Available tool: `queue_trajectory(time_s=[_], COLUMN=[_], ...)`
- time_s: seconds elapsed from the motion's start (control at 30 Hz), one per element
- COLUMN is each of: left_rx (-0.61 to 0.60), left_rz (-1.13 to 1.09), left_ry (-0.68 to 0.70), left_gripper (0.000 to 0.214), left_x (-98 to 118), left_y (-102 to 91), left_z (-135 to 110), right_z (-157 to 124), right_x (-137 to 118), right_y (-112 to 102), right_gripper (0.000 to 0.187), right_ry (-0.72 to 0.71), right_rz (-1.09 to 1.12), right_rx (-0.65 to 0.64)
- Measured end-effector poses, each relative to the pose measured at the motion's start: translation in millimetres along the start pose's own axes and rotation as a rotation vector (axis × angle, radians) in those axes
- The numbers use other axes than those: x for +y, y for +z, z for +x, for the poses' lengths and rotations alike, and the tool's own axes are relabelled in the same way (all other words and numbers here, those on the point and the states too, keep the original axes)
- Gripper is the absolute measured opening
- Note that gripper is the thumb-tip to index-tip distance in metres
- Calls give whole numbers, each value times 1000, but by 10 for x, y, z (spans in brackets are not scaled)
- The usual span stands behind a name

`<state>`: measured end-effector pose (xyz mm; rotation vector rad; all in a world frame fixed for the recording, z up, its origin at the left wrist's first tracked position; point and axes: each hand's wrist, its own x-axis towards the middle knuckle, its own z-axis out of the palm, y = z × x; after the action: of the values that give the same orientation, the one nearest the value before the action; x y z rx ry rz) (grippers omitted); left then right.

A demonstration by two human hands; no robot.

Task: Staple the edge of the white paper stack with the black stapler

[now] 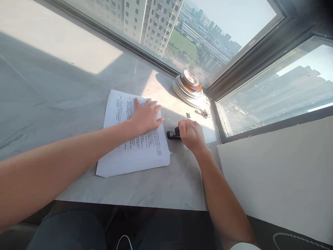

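Observation:
A printed stack of paper (145, 158) lies at a slant on the grey marble-look surface. My left hand (147, 116) rests flat on its upper right part with fingers spread, covering some of the text. Just off the right edge of the paper, my right hand (191, 135) is closed around a black stapler (173, 134). Only the stapler's front end shows; the rest is hidden under the fist. Beyond that hand lie small dark staple strips (188, 115).
A stack of round plates (182, 92) with an amber glass dish (191, 81) on top stands in the window corner. Keys (203, 113) lie close by. Window frames (247, 66) and a white wall panel (275, 173) bound the right side.

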<state>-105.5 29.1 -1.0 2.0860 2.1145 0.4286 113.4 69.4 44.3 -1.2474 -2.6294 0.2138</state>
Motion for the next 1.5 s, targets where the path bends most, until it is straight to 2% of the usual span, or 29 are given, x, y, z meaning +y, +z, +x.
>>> queue_trajectory(time_s=[0.17,0.37,0.43,0.53,0.6,0.67,0.8,0.87,0.93,0.97,1.03,1.1,1.17,1.27,1.5], left_rx=[4,2,42,163,199,188,153,131,165,197,227,147,7,-107,-177], left_rz=[4,-35,-77,-105,-105,-113,-119,-119,-128,-139,-181,-249,-305,-334,-372], left_ry=[14,35,26,-17,0,54,185,237,273,318,517,787,959,998,994], left_gripper=[62,62,57,40,30,27,33,34,32,30,24,25,30,34,27], left_x=[-13,-15,-40,-120,-180,-225,-259,-262,-261,-258,-240,-208,-170,-128,-116], left_y=[-6,-3,-28,-96,-133,-141,-79,-61,-84,-112,-184,-248,-279,-270,-268], left_z=[3,13,22,40,52,65,91,99,98,92,71,46,26,19,23], right_z=[52,79,88,102,108,106,90,84,87,90,101,110,116,117,115], right_x=[240,264,273,292,304,316,339,341,334,329,321,318,321,329,330], right_y=[-36,9,26,43,40,24,-26,-44,-54,-56,-53,-46,-36,-25,-16], right_gripper=[44,43,42,43,46,51,59,59,58,58,58,58,59,62,62], right_ry=[116,138,152,174,186,163,60,55,73,83,87,85,91,104,105], right_rz=[-9,-37,-39,-29,2,57,147,164,170,167,156,143,139,141,119], right_rx=[15,34,36,49,76,89,45,33,34,40,49,61,66,61,75])
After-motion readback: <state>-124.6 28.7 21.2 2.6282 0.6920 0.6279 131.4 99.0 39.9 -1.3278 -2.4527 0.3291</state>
